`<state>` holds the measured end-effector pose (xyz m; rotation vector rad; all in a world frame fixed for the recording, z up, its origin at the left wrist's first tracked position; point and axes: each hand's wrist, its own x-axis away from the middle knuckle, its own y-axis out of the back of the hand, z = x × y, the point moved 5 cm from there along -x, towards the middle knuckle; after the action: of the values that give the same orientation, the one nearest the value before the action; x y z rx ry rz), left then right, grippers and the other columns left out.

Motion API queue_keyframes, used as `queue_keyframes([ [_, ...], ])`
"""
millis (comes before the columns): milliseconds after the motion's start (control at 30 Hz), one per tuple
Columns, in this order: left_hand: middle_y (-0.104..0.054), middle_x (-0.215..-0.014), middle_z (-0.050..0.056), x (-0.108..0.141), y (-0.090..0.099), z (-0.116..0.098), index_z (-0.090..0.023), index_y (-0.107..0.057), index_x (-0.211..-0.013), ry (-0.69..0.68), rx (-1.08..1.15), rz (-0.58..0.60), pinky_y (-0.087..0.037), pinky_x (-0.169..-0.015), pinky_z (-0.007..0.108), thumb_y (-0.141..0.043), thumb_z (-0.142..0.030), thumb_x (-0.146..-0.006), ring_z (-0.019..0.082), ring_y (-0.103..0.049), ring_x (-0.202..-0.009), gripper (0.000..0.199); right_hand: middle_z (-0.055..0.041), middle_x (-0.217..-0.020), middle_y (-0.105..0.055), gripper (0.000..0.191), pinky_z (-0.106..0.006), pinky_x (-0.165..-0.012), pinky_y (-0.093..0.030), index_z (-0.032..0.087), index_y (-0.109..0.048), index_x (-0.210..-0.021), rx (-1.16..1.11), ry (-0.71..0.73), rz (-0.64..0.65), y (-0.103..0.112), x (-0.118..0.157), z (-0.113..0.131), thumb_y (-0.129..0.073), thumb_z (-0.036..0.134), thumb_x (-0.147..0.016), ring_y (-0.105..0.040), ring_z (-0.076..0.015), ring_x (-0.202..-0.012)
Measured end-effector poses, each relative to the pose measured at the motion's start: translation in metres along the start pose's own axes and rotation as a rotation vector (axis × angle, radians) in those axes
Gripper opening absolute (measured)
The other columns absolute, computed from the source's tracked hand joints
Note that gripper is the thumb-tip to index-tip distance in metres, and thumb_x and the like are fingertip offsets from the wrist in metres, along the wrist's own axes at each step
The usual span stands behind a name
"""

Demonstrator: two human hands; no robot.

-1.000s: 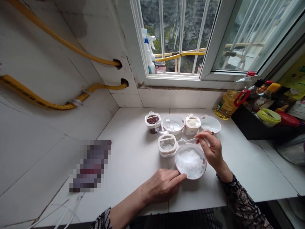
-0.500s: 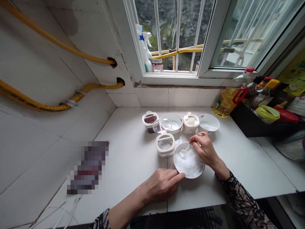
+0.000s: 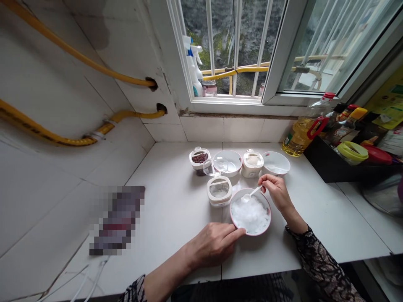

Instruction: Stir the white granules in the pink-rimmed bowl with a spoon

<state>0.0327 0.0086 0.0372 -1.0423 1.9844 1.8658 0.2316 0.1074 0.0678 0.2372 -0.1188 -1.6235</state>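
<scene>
A white bowl [image 3: 251, 214] with a pink rim holds a heap of white grains on the counter. My left hand [image 3: 217, 243] grips the bowl's near left edge, thumb on the rim. Over the bowl's far side, my right hand [image 3: 274, 191] pinches the handle of a small white spoon [image 3: 247, 197], its head just above or touching the grains. Left of the bowl stands an open jar [image 3: 219, 191] with some white contents, its clear lid [image 3: 216, 166] flipped up.
Behind are a jar of dark red bits [image 3: 200, 158], a white bowl [image 3: 231, 162], a jar of pale powder [image 3: 252, 162] and another bowl [image 3: 276, 162]. An oil bottle [image 3: 297, 136] and a black box [image 3: 324, 163] of condiments stand at right.
My right hand has moved up and slightly right and turned, lifting the spoon out of the grains so more of it shows. My left hand still holds the bowl.
</scene>
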Motion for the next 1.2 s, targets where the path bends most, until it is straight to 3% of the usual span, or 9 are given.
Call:
queue_keyframes([
  [133,-0.06,-0.07,0.001,0.001,-0.002,0.001,-0.012,-0.05,-0.117,0.009,-0.003,0.006,-0.043,-0.047,0.022,-0.038,-0.002,-0.083,0.013,-0.054,-0.056,0.037,0.0031,-0.049,-0.052,0.013,-0.029,-0.058,-0.041,0.019,-0.061,-0.064,-0.079,0.011,0.015,0.0,-0.001,0.001,-0.053,0.026,-0.071,-0.049,-0.014,-0.052],
  [267,-0.06,-0.07,0.001,0.002,-0.002,0.001,-0.012,-0.049,-0.118,0.009,-0.001,0.01,-0.042,-0.047,0.023,-0.038,-0.002,-0.084,0.013,-0.054,-0.055,0.038,0.0006,-0.061,-0.061,0.013,-0.031,-0.066,-0.047,0.019,-0.064,-0.079,-0.066,0.161,0.004,-0.008,0.006,0.017,-0.054,0.027,-0.082,-0.058,-0.0163,-0.061],
  [400,-0.059,-0.07,0.001,0.002,-0.001,0.001,-0.011,-0.05,-0.117,0.009,0.006,0.008,-0.042,-0.047,0.022,-0.038,-0.003,-0.086,0.013,-0.054,-0.055,0.035,-0.0043,-0.08,-0.07,0.015,-0.033,-0.075,-0.049,0.02,-0.065,-0.097,0.157,0.475,0.012,-0.027,0.021,0.038,-0.05,0.022,-0.094,-0.064,-0.0188,-0.078],
  [500,-0.058,-0.069,0.001,0.002,-0.002,0.001,-0.011,-0.052,-0.115,0.011,0.004,0.01,-0.043,-0.047,0.022,-0.037,-0.003,-0.087,0.013,-0.054,-0.055,0.032,-0.0056,-0.087,-0.074,0.023,-0.038,-0.084,-0.046,0.021,-0.066,-0.099,0.394,0.799,0.11,-0.045,0.035,0.05,-0.046,0.01,-0.094,-0.064,-0.0209,-0.089],
  [567,-0.058,-0.069,0.001,0.002,-0.002,0.001,-0.011,-0.052,-0.115,0.013,0.002,0.01,-0.044,-0.047,0.023,-0.037,-0.003,-0.087,0.014,-0.054,-0.055,0.032,-0.0052,-0.088,-0.075,0.027,-0.039,-0.087,-0.044,0.021,-0.065,-0.101,0.478,0.909,0.149,-0.049,0.039,0.053,-0.045,0.006,-0.092,-0.065,-0.0213,-0.09],
  [700,-0.059,-0.07,0.001,0.002,-0.002,0.001,-0.011,-0.051,-0.118,0.007,0.006,0.012,-0.044,-0.047,0.023,-0.038,-0.002,-0.085,0.014,-0.055,-0.055,0.036,-0.0041,-0.08,-0.072,0.024,-0.037,-0.079,-0.045,0.021,-0.064,-0.098,0.417,0.849,0.03,-0.029,0.036,0.056,-0.045,0.008,-0.093,-0.063,-0.0207,-0.08],
  [800,-0.059,-0.071,0.001,0.002,-0.001,0.001,-0.011,-0.05,-0.118,0.017,0.005,0.018,-0.044,-0.046,0.023,-0.038,-0.002,-0.085,0.013,-0.056,-0.055,0.036,-0.0026,-0.069,-0.065,0.021,-0.037,-0.074,-0.044,0.022,-0.063,-0.084,0.46,0.77,-0.086,-0.011,0.03,0.054,-0.046,0.012,-0.09,-0.057,-0.0206,-0.07],
  [1033,-0.06,-0.07,0.0,0.0,0.001,0.0,-0.013,-0.05,-0.117,0.018,-0.006,0.005,-0.044,-0.047,0.023,-0.038,-0.002,-0.083,0.013,-0.055,-0.055,0.037,0.0008,-0.064,-0.063,0.019,-0.038,-0.085,-0.038,0.021,-0.056,-0.074,0.687,0.826,0.118,-0.023,0.028,0.037,-0.045,0.007,-0.08,-0.05,-0.0168,-0.062],
  [1200,-0.059,-0.068,0.0,0.0,0.0,0.001,-0.013,-0.049,-0.118,0.023,0.003,0.01,-0.045,-0.048,0.022,-0.038,-0.002,-0.083,0.013,-0.056,-0.055,0.038,0.0008,-0.061,-0.062,0.022,-0.036,-0.082,-0.039,0.022,-0.057,-0.068,0.619,0.661,0.122,-0.026,0.024,0.029,-0.043,0.009,-0.079,-0.052,-0.017,-0.062],
])
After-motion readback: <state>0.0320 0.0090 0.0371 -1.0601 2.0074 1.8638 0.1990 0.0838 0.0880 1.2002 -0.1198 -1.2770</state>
